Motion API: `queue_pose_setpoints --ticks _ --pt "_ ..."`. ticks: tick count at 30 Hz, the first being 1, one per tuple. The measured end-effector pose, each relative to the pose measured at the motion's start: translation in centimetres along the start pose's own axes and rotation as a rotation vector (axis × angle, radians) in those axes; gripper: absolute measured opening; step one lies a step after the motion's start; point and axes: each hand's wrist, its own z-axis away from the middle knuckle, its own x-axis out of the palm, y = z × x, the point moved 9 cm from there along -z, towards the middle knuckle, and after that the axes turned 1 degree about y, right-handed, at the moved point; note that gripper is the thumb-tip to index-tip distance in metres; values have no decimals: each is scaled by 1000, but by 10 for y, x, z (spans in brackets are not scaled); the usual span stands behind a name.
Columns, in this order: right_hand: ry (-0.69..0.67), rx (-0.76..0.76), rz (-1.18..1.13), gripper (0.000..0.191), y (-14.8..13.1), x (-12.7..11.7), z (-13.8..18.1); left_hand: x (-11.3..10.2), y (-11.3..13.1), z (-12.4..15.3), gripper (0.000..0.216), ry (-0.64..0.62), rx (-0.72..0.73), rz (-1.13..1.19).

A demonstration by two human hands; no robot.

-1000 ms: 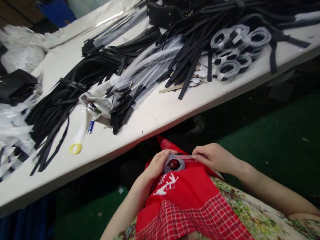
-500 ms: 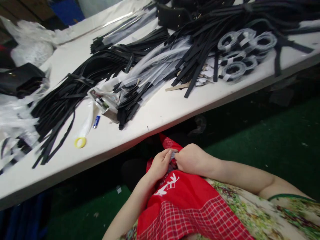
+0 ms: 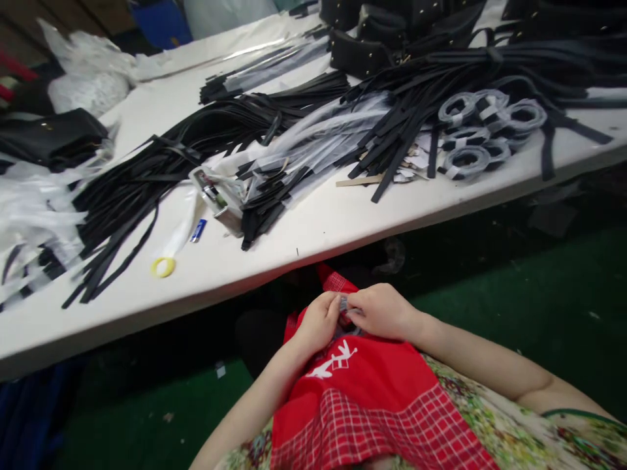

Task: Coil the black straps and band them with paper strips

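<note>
Both hands meet over a red apron [image 3: 362,391] on my lap, below the table edge. My left hand [image 3: 318,321] and my right hand [image 3: 385,312] are closed around a small coiled strap [image 3: 344,305] wrapped in grey film, mostly hidden between the fingers. On the white table [image 3: 313,228] above lie piles of black straps [image 3: 147,176], clear plastic sleeves [image 3: 313,140] and several finished grey coils [image 3: 470,160] at the right.
A yellow tape ring [image 3: 163,266] and a small blue item [image 3: 198,230] lie near the table's front edge. Black bags [image 3: 49,137] and white plastic wrap [image 3: 83,78] sit at the left. Green floor [image 3: 539,294] shows under the table.
My right hand moved left from a stretched strip of film to close against my left hand over the coil. The view shifted slightly.
</note>
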Motion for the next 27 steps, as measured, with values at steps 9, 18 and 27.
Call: queue_pose_setpoints --ticks 9,18,27 --pt "109 11 -676 23 18 9 -26 -14 24 15 23 25 228 -141" --pt "45 390 -1161 48 37 68 -47 -20 21 30 29 109 301 -61" --pt "92 285 -1020 35 18 53 -42 -39 4 38 34 342 173 -18"
